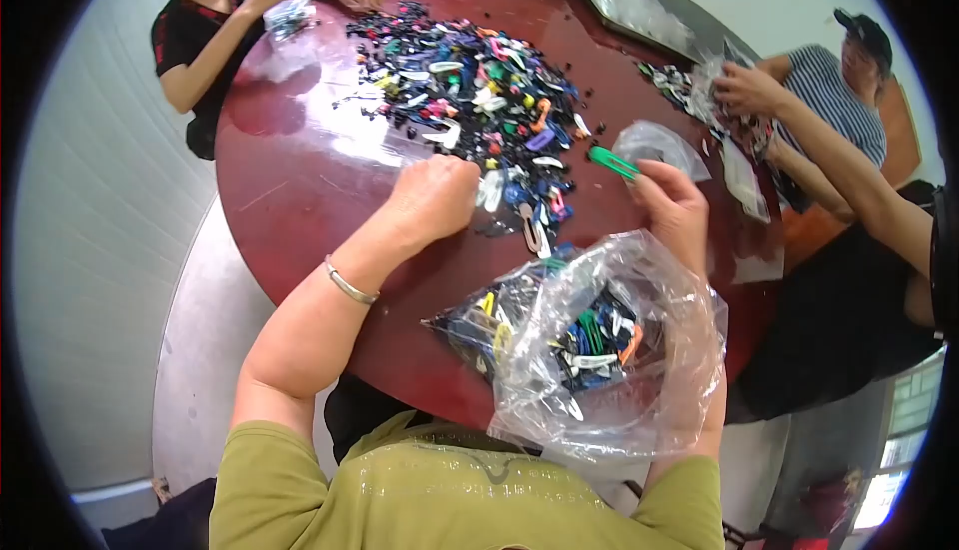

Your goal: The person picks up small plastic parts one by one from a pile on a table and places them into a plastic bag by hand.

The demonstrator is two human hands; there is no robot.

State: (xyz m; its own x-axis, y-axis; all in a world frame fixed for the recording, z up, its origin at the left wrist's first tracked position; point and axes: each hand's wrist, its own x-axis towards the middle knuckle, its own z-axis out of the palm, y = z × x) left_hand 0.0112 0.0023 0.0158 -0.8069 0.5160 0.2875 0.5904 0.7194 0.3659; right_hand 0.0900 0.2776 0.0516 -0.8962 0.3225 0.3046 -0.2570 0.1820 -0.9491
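Observation:
A wide heap of mixed hair clips [470, 80] lies on the dark red round table [290, 220]. At the heap's near left edge is my left hand [436, 198], its fingers curled and pressed together; whatever they hold, if anything, is hidden. Between the thumb and fingers of my right hand [673, 202] is a green hair clip [612, 162], held above the table to the right of the heap. An open clear plastic bag [539, 390] with many clips inside rests at the near table edge, in front of my right forearm.
A person in black [215, 40] handles a small bag at the far left. On the right, a person in stripes [839, 100] and another person's arm [849, 160] are near more clips. Another clear bag [659, 145] lies beyond my right hand; a tray of bags [639, 10] is farther back.

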